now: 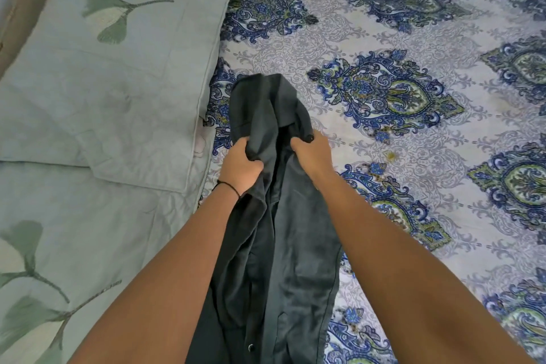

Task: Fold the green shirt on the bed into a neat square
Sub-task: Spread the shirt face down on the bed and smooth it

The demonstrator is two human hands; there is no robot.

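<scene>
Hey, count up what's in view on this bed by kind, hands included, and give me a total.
Green shirt: 1
Hands gripping the shirt: 2, left hand and right hand
Pale green leaf-print bedding pieces: 2
Patterned bedsheet: 1
Black wrist band: 1
Total: 7

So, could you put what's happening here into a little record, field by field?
Place: a bed with a blue patterned sheet
Garment: a dark green shirt, bunched up, not spread flat
Left hand: grips the shirt near its far end
Right hand: grips the shirt beside the left hand
Rest of shirt: trails back toward the person, between the forearms
Left wrist: a thin black thread
Beside the shirt: a pale green pillow with a leaf print, on the left
Folding so far: no neat fold visible
</scene>
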